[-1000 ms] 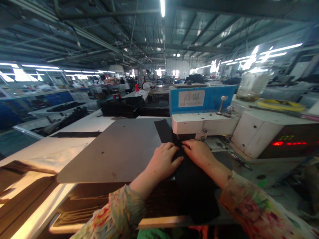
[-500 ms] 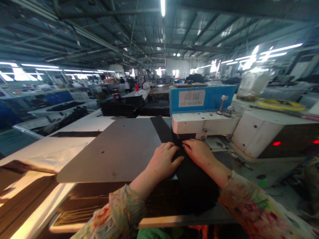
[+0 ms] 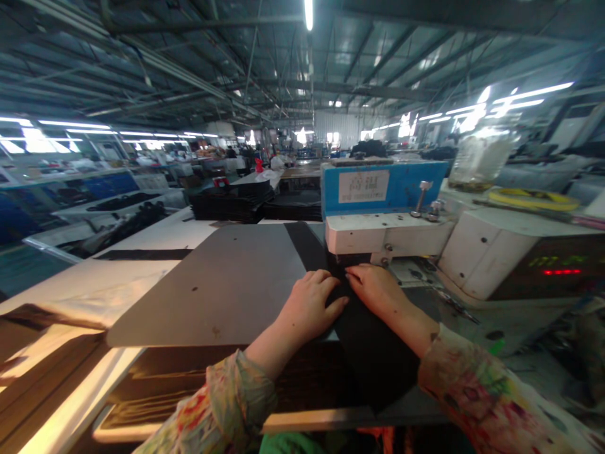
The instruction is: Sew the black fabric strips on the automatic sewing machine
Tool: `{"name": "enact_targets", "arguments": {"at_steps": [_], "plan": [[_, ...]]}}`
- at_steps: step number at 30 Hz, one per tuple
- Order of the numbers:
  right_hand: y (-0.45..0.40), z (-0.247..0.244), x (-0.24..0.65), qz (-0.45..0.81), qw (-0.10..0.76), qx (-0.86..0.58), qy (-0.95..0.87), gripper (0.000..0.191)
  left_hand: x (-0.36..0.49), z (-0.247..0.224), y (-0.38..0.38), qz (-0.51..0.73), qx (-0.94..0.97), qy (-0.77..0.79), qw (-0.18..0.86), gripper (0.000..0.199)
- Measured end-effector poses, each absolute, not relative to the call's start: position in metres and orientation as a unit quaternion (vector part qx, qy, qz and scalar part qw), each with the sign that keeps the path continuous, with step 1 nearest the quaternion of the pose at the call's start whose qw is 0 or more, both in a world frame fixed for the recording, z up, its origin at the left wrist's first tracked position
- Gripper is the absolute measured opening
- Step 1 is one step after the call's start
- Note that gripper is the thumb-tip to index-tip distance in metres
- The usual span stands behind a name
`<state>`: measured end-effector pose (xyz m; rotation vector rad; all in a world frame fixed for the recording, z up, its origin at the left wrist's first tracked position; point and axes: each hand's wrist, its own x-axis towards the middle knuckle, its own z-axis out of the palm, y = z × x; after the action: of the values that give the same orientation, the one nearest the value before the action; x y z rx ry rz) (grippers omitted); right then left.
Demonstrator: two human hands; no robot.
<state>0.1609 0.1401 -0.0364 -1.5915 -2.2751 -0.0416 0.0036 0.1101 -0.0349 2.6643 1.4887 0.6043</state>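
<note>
A long black strip of material (image 3: pixel 373 340) runs from the grey metal plate (image 3: pixel 212 284) down over the front edge. My left hand (image 3: pixel 314 302) rests on the strip's left side, thumb and fingers apart, palm down. Beside the machine head, my right hand (image 3: pixel 373 287) has its fingers pressed together at the strip's edge. Its fingertips are close under the white machine arm (image 3: pixel 387 235), which carries a blue cover (image 3: pixel 401 183). What happens beneath that arm is hidden.
Stacked black pieces (image 3: pixel 231 200) lie behind the plate. Brown pieces (image 3: pixel 151 384) are on a shelf below it. At right stand a control box (image 3: pixel 491 252) with red lights, a clear plastic container (image 3: pixel 482 157) and a yellow ring (image 3: pixel 534 199).
The hanging part of the black strip has shifted slightly, and my right sleeve has moved a little right. The display lights look different. Both hands stay nearly in place.
</note>
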Motion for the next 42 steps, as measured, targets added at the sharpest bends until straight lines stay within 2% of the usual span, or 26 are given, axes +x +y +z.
{"name": "enact_targets", "arguments": {"at_steps": [21, 31, 42], "plan": [[0.141, -0.039, 0.159, -0.046, 0.168, -0.561, -0.809, 0.026, 0.004, -0.035, 0.110, 0.200, 0.858, 0.473, 0.009, 0.034], [0.138, -0.037, 0.156, -0.071, 0.158, -0.557, -0.812, 0.025, 0.004, -0.033, 0.117, 0.195, 0.845, 0.499, 0.005, 0.026], [0.143, -0.038, 0.154, -0.073, 0.164, -0.566, -0.805, 0.024, -0.007, -0.031, 0.155, 0.113, 0.825, 0.552, -0.053, 0.028]]}}
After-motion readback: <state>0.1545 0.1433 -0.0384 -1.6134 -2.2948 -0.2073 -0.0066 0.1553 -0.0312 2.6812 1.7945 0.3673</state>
